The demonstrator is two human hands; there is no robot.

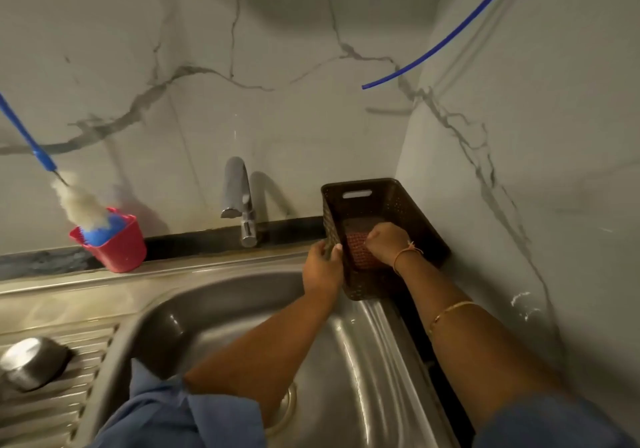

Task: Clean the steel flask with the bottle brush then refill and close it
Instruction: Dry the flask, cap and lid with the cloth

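Atop red cup [119,250], fluffy bottle brush [78,202]

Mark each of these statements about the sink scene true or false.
1. The left-hand grip holds the rim of the dark brown perforated plastic basket. True.
2. The right-hand grip is outside the basket. False: it is inside the basket, fingers curled on a red mesh scrubber.
3. The blue-handled bottle brush with white bristles stands in the red plastic cup. True.
4. The basket sits left of the chrome tap. False: it sits right of the tap, in the wall corner.
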